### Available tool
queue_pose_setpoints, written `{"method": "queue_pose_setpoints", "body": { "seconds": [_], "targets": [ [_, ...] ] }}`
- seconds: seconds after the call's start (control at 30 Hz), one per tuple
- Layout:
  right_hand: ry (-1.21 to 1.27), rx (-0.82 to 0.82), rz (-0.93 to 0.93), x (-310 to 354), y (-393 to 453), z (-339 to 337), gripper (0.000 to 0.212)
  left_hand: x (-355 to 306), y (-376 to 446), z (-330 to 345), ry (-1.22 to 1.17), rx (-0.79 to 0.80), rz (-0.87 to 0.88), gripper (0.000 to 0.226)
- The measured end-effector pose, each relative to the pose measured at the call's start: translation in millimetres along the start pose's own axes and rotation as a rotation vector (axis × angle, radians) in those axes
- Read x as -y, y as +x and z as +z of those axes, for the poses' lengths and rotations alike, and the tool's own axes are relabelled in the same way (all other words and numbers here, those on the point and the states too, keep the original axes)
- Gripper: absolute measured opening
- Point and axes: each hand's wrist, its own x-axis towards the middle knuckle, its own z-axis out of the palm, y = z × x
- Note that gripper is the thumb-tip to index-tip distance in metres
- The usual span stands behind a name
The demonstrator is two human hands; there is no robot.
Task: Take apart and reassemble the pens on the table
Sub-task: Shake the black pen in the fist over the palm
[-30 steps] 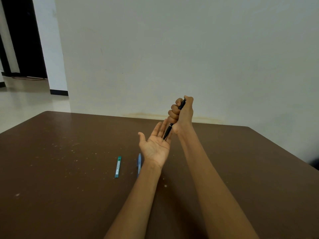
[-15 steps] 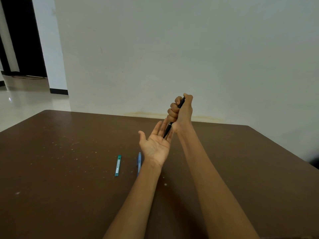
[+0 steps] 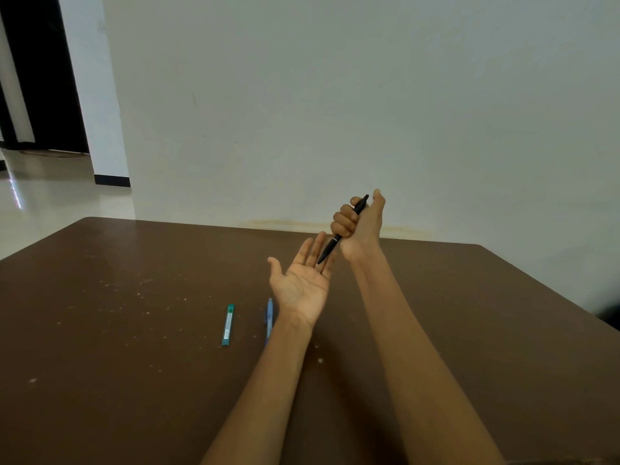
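A dark brown table (image 3: 100,330), its top flecked with pale specks, stands against a plain white wall (image 3: 335,112) faintly stained near the tabletop, while a glossy cream floor (image 3: 43,196) leads left to a dark doorway (image 3: 37,78).

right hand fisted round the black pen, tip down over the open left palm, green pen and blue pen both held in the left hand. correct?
Not quite. The head view shows the left hand open and holding nothing; the green pen and blue pen lie on the brown table, the blue one partly hidden behind the left forearm. The rest stands: the right hand grips the black pen, tip down over the palm.
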Motion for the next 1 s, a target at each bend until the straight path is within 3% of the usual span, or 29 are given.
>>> {"method": "queue_pose_setpoints", "body": {
  "seconds": [0.1, 0.23, 0.33, 0.43, 0.5, 1.0],
  "targets": [
    [0.038, -0.036, 0.07, 12, 3, -10, 0.029, 0, 1, -2, 0.019, -0.016, 0.003, 0.076],
    [-0.056, -0.065, 0.136, 35, 4, -35, 0.029, 1, 3, -4, 0.05, -0.028, -0.004, 0.075],
    [-0.33, -0.049, 0.212, 47, 0, -57, 0.028, 2, 2, -3, 0.114, -0.02, -0.015, 0.073],
    [-0.791, -0.066, 0.258, 49, -6, -76, 0.026, 5, 1, -2, 0.237, -0.014, -0.035, 0.072],
    [-0.935, -0.084, 0.274, 47, -8, -87, 0.022, 9, 1, -1, 0.327, -0.004, -0.064, 0.072],
    [-1.099, -0.134, 0.332, 11, 8, -107, 0.01, 32, 4, -6, 0.7, -0.043, -0.245, 0.075]
  ]
}}
